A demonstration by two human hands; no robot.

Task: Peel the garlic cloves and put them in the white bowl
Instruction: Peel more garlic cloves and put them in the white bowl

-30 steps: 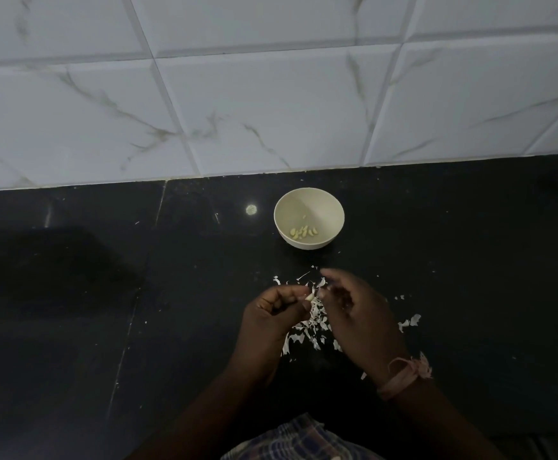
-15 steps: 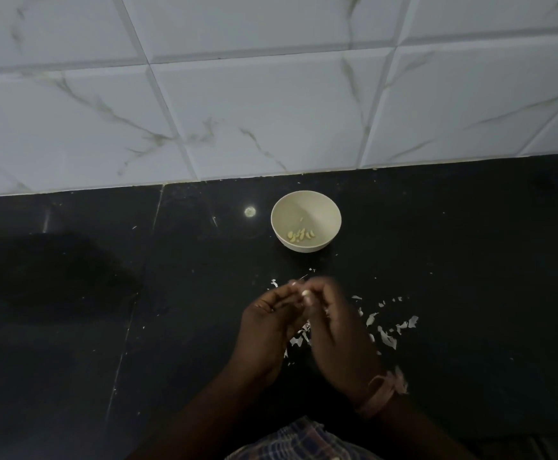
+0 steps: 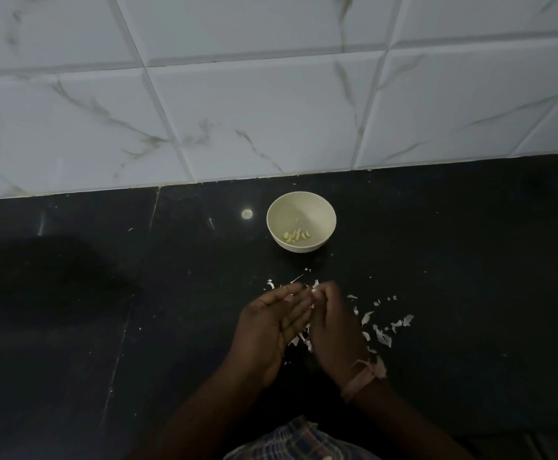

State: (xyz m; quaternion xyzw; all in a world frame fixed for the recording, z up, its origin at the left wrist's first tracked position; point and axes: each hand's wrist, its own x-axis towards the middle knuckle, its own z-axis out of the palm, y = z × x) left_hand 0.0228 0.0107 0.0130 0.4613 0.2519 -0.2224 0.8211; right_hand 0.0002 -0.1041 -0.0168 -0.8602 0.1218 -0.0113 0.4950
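Your two hands meet just below the middle of the frame, over the black counter [image 3: 71, 327]. The left hand [image 3: 272, 323] lies palm up with its fingers stretched out loose, gripping nothing. The right hand [image 3: 332, 327] has its fingertips bunched up against the left ones; a pale speck sits right where they meet, probably the garlic clove [image 3: 312, 291], but it's too blurry and dark to say if you're really pinching it, or which way its long axis runs. Peeled cloves [image 3: 297, 236] already sit in a small heap in the white bowl [image 3: 324, 210], just above your hands near the tiled wall [image 3: 271, 94]. Skin flakes [image 3: 382, 336] lie scattered right of your wrist. I'd say a clove this small is light, firm and a bit slick once bare, so pinch it across the fat middle, not the tapered ends.
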